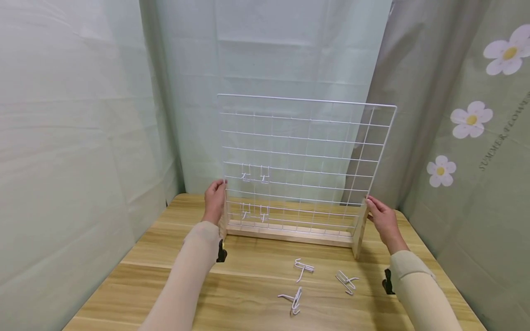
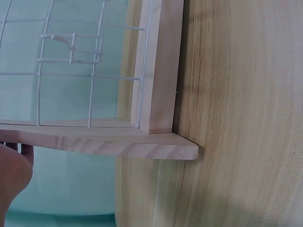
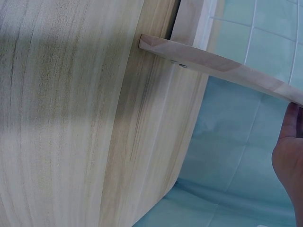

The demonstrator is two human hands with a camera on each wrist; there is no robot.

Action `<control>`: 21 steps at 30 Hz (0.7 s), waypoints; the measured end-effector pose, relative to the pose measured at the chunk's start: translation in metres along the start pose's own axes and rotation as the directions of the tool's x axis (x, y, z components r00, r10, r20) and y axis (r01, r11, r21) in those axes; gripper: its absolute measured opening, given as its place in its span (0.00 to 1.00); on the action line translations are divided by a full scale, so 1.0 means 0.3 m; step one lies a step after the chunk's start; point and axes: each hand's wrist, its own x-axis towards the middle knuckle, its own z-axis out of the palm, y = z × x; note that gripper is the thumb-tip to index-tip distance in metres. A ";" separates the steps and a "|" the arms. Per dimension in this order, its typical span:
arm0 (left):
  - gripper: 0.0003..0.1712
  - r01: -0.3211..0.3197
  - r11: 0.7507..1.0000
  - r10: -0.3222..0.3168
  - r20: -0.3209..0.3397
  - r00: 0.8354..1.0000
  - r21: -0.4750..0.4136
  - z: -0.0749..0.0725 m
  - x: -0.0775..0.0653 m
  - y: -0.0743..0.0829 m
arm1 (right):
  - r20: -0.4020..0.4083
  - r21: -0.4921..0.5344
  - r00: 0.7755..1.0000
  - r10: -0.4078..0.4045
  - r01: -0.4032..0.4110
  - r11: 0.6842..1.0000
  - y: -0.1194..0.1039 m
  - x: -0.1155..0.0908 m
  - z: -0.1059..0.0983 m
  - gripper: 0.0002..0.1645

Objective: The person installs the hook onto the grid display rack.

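Note:
A white wire grid rack (image 1: 314, 158) stands upright in a wooden base (image 1: 290, 233) on the table. In the head view my left hand (image 1: 214, 202) grips the top of the left wooden side post, fingers behind it. My right hand (image 1: 385, 220) pinches the top of the right side post (image 1: 361, 230). Several white wire hooks hang on the grid's lower left, one of them a hook (image 1: 265, 174) in the upper pair. In the left wrist view, the left post (image 2: 128, 146) partly hides the left fingers; right fingertips are cut off in the right wrist view.
Three loose white hooks lie on the wooden table (image 1: 244, 280) before the rack: one hook (image 1: 304, 268) nearest the base, another hook (image 1: 347, 282) to the right, a third hook (image 1: 293, 301) closest to me. Pale curtains (image 1: 83, 138) surround the table at the back and sides.

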 end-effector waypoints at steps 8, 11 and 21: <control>0.20 0.018 1.000 -0.018 0.008 1.000 -0.022 -0.010 0.012 -0.001 | -0.004 0.005 1.000 -0.005 0.006 1.000 0.001 0.003 0.005 0.39; 0.19 0.036 0.999 -0.036 0.021 0.999 -0.026 -0.018 0.017 -0.004 | -0.002 0.001 1.000 -0.004 0.004 1.000 -0.003 0.000 0.006 0.39; 0.23 0.066 0.998 -0.065 0.061 0.996 -0.020 -0.038 0.015 -0.008 | 0.000 -0.003 1.000 0.010 -0.010 1.000 -0.005 0.000 -0.003 0.38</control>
